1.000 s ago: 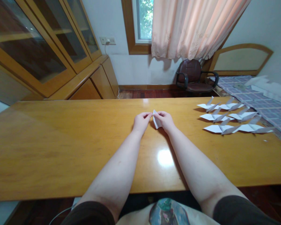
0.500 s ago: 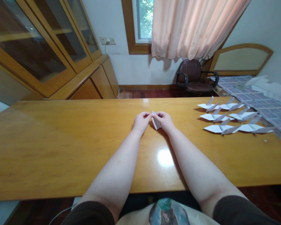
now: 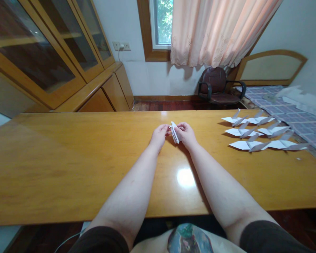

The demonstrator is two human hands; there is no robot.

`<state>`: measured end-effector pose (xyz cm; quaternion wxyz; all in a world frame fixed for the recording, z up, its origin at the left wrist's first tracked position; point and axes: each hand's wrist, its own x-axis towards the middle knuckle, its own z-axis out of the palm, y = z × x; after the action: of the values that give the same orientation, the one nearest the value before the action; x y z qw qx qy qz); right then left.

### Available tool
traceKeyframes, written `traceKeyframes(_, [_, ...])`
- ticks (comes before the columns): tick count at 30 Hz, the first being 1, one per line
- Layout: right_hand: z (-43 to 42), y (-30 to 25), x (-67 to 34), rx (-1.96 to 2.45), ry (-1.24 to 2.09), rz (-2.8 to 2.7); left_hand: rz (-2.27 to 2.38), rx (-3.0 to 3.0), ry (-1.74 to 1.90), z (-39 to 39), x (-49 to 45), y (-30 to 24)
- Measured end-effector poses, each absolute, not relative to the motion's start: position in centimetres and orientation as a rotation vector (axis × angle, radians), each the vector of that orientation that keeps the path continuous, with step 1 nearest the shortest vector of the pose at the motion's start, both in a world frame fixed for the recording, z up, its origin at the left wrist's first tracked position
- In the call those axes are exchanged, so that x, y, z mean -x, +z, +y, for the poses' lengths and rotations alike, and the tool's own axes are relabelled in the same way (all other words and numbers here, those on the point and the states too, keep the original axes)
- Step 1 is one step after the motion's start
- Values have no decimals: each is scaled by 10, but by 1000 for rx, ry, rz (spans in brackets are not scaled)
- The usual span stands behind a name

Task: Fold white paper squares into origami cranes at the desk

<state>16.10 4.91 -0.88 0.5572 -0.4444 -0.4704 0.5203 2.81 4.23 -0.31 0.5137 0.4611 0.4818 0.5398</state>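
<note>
A small folded white paper piece (image 3: 175, 132) stands on edge between my two hands, just above the wooden table (image 3: 68, 165). My left hand (image 3: 159, 136) pinches its left side with closed fingers. My right hand (image 3: 186, 134) grips its right side, fingers curled round it. Both forearms reach out from the near edge of the table.
Several finished white paper cranes (image 3: 255, 133) lie in rows at the table's right. Beyond them is a checked cloth (image 3: 300, 119) with white paper sheets (image 3: 297, 96). A brown office chair (image 3: 218, 86) stands behind the table, a glass-fronted wooden cabinet (image 3: 50, 56) to the left.
The paper piece has turned more upright and narrower between my fingers, lifted slightly. My hands stay in the same spot on the table.
</note>
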Motion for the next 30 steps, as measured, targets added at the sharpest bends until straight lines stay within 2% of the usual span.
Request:
traceKeyframes(20, [44, -9, -161, 1016, 1180, -1307, 1065, -949, 1202, 37, -31, -2])
traceKeyframes(30, [48, -12, -163, 1084, 1179, -1218, 1064, -905, 1260, 38, -31, 0])
